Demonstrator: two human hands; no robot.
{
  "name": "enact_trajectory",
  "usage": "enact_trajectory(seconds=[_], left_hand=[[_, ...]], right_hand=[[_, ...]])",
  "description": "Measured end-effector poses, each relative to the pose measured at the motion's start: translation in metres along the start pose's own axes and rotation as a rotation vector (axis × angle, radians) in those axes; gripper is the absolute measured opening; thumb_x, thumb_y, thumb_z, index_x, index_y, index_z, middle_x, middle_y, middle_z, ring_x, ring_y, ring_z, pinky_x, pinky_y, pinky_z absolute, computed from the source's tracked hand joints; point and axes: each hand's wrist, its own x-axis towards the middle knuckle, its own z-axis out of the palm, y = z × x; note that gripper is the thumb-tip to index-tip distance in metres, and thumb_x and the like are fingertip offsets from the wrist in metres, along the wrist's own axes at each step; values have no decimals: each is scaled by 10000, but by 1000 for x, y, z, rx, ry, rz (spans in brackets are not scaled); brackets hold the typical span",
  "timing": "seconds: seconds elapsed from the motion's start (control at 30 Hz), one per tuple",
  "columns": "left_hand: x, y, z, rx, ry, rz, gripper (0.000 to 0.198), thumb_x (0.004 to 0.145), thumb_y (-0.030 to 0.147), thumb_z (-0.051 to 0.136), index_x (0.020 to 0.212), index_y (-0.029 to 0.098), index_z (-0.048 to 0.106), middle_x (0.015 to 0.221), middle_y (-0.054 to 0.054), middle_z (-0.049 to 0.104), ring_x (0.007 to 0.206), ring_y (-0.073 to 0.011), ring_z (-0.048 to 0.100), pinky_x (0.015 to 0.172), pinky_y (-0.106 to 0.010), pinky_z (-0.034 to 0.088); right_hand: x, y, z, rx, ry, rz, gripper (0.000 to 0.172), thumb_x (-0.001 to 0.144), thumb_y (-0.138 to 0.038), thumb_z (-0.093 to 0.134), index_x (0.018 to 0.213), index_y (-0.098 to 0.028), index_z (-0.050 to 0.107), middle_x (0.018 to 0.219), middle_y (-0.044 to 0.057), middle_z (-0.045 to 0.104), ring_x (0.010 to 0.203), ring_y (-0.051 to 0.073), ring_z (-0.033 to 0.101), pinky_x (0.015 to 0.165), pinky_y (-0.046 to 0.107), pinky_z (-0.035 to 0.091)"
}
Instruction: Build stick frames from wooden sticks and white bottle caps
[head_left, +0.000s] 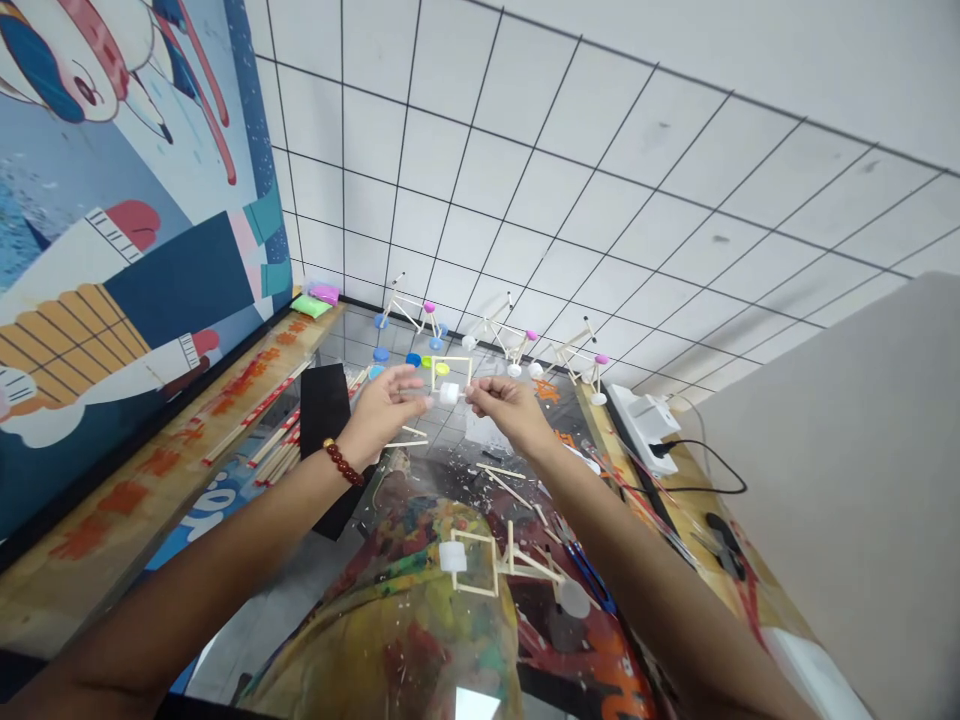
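Observation:
Between my hands, above the table, is a small frame of thin wooden sticks [452,359] with a white foam wheel [449,394] at its near side. The thumb and finger of my right hand [510,408] pinch the frame's right corner by the wheel. Just left of the wheel is my left hand [384,408], its thumb and fingers apart; whether the thumb tip touches the frame I cannot tell. Nearer to me lies a similar stick frame with a white wheel [453,557], joined to more sticks and a round white disc [574,598].
Stick models [409,308] with coloured discs stand along the tiled wall [540,180]. Loose sticks [510,485] and white crumbs litter the middle. A black sheet [324,410] and red-labelled stick bundles [281,450] lie left. Blue-handled scissors [592,578] and a power strip [641,430] are right.

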Motion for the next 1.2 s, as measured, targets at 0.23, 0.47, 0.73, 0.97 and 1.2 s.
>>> enact_trajectory(seconds=[0.23,0.47,0.73,0.97,1.2], left_hand=[[18,26,-23,-65,183,200,538,581,228,838,1064,166,609,1016,-42,665,805,-127,657,762,-291,564],[22,28,-29,-51,206,182,506,598,215,828,1057,154,623,956,-30,675,778,-117,648,723,-263,559],[22,32,-28,-45,216,161,489,603,204,809,1052,154,620,946,-27,676,782,-123,648,726,-272,560],[21,33,-28,-35,214,174,473,615,204,800,1051,159,623,945,-31,674,777,-124,642,731,-279,553],[12,45,-21,-47,187,243,454,618,219,808,1039,167,647,950,-39,680,780,-129,640,711,-272,557]], right_hand=[[58,26,8,10,104,282,158,720,-152,733,621,-143,610,564,-2,606,485,59,489,463,179,402],[88,44,18,-54,94,441,162,752,-36,666,625,-120,611,479,-5,569,412,58,487,394,157,413],[96,35,23,-113,40,511,175,751,-57,691,612,-123,606,426,-1,562,353,66,472,361,169,416],[94,29,18,-195,64,474,198,785,-186,749,651,-134,612,475,19,599,393,86,513,400,199,445],[31,-19,-39,-239,149,200,324,925,-301,464,828,-125,718,728,67,718,541,104,591,511,219,445]])
